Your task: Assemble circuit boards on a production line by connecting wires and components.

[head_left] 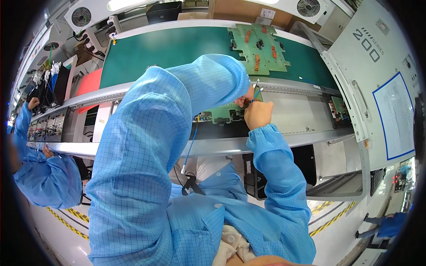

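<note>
My left hand (245, 98) reaches across from the left. Its fingers are curled, and the sleeve hides part of them, so what they hold cannot be made out. Against it, my right hand (259, 115) is closed in a pinch. A thin blue cable (256, 95) with a light tip sticks up between the two hands, at the right hand's fingertips. Below and left of the hands lies a green circuit board (220, 114) with small parts on it, in a dark holder on the line. A blue cable (190, 150) with a white plug hangs over the bench's front edge.
Green panels (258, 49) with orange and black clips lie on the green mat (177, 43) beyond the rail. Another populated board (339, 108) sits farther right. A large white machine panel (377, 57) stands at the right. A co-worker (49, 177) in blue works at the left.
</note>
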### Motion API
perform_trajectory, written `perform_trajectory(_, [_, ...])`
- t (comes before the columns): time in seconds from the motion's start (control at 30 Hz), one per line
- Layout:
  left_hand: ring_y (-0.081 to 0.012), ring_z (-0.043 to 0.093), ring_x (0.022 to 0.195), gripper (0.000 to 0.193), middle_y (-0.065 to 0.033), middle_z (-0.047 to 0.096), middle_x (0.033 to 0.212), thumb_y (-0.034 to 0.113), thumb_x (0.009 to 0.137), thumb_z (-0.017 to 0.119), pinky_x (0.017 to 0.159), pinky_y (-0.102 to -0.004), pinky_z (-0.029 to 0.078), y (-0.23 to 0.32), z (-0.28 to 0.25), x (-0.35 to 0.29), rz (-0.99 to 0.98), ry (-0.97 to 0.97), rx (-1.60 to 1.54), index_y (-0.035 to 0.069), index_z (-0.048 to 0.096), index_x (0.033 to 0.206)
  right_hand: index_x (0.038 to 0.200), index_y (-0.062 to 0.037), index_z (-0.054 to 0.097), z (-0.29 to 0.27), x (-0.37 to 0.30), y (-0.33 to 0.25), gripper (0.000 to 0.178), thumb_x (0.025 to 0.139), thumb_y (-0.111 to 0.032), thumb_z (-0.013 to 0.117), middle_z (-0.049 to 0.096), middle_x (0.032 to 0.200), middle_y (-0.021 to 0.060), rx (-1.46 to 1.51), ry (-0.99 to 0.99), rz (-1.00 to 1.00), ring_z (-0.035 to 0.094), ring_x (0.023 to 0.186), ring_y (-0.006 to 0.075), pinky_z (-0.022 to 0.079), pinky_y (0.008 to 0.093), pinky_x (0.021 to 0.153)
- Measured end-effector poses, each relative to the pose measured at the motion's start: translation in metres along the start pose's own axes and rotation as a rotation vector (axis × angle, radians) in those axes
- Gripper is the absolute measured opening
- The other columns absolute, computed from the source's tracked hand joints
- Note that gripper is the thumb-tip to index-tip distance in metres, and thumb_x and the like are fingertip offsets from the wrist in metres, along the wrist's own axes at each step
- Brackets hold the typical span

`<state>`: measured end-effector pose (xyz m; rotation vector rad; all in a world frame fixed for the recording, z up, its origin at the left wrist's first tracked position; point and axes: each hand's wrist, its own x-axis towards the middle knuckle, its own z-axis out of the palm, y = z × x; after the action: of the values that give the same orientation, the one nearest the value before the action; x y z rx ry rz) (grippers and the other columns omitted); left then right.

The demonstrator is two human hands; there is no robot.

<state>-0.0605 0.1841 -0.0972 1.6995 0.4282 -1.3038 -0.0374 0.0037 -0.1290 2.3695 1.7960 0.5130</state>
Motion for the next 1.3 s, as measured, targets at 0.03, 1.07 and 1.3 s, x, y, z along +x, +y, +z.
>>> perform_trajectory(0.03, [-0.0204,0.064,0.074,0.036,-0.0104,0.065,0.077,0.037,0.082,0.056,0.064,-0.0334,0.052,-0.008,0.002,0.004,0.195,-0.025,0.143,0.003,0.064,0.086,0.063,-0.0151,0.065,0.001,0.001,-0.002,0.019,0.077,-0.017,0.052,0.062,0.061,0.0045,-0.02,-0.001,0.004,0.06,0.058,0.022,0.032,0.036,0.065])
perform_trajectory(1.07, [-0.0229,0.065,0.075,0.021,-0.0066,0.067,0.084,0.029,0.076,0.062,0.06,-0.036,0.051,0.056,0.06,-0.019,-0.079,0.928,1.541,0.01,0.068,0.084,0.064,-0.0121,0.064,0.015,0.001,0.006,0.017,0.075,-0.014,0.051,0.064,0.064,0.0064,-0.015,0.036,0.053,0.06,0.059,0.0237,0.034,0.0378,0.063])
perform_trajectory(1.3, [-0.0267,0.063,0.088,0.026,-0.006,0.066,0.096,0.025,0.081,0.057,0.069,-0.0402,0.051,0.076,0.078,-0.051,-0.231,1.025,0.581,0.015,0.067,0.102,0.063,-0.0137,0.065,0.008,-0.011,0.024,0.02,0.078,-0.02,0.054,0.064,0.063,0.0045,-0.083,-0.031,0.11,0.061,0.059,0.021,0.033,0.036,0.063])
